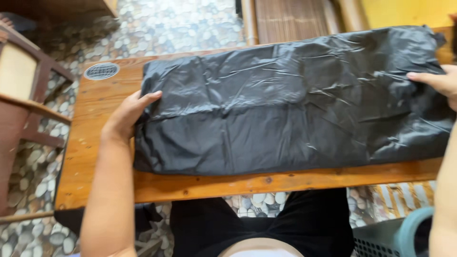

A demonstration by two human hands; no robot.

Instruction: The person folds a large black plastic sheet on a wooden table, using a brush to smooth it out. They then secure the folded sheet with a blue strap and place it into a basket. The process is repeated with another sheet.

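A large black shiny garment or sheet [290, 104], folded into a long rectangle, lies across a narrow wooden table [200, 185]. My left hand [128, 114] rests flat against its left edge, fingers extended along the fold. My right hand [438, 83] lies on its right end, fingers flat on the fabric; most of that hand is cut off by the frame edge. Neither hand visibly pinches the fabric.
A round metal grille [101, 71] is set into the table's far left corner. A wooden chair [24, 90] stands at the left on a pebble floor. A teal plastic basket [395, 235] sits at lower right beside my lap in black shorts.
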